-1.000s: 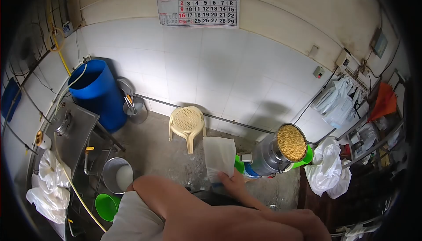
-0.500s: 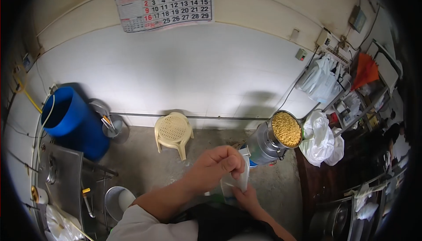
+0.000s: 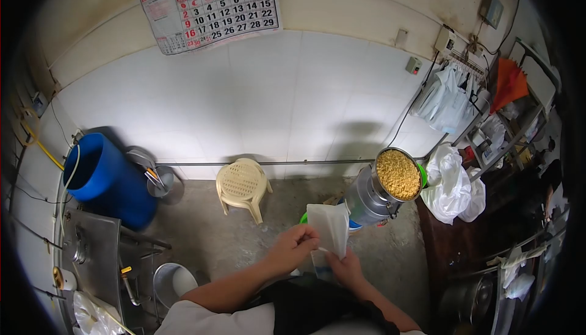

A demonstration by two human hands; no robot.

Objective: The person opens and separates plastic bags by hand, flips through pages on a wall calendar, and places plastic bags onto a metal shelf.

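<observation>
A white, partly see-through bag or sheet [image 3: 329, 225] stands upright in front of my body. My right hand [image 3: 347, 266] grips its lower right side, with the fingers partly behind it. At its left edge my left hand [image 3: 295, 246] is closed in a pinch, and a thin white bit shows by the fingertips. Beyond the bag, to the right, a metal machine [image 3: 367, 199] carries a round pan heaped with yellowish grains [image 3: 398, 175].
A cream plastic stool [image 3: 244, 183] stands near the wall. At left are a blue barrel [image 3: 119, 182], a metal sink table [image 3: 91, 249] and a white bucket [image 3: 174, 283]. White plastic bags [image 3: 448, 185] lie right of the machine, beside a rack. A calendar [image 3: 226, 11] hangs above.
My left hand has moved down and slightly left from the bag's top to its left edge. More of the bag's face now shows. The camera view has shifted a little.
</observation>
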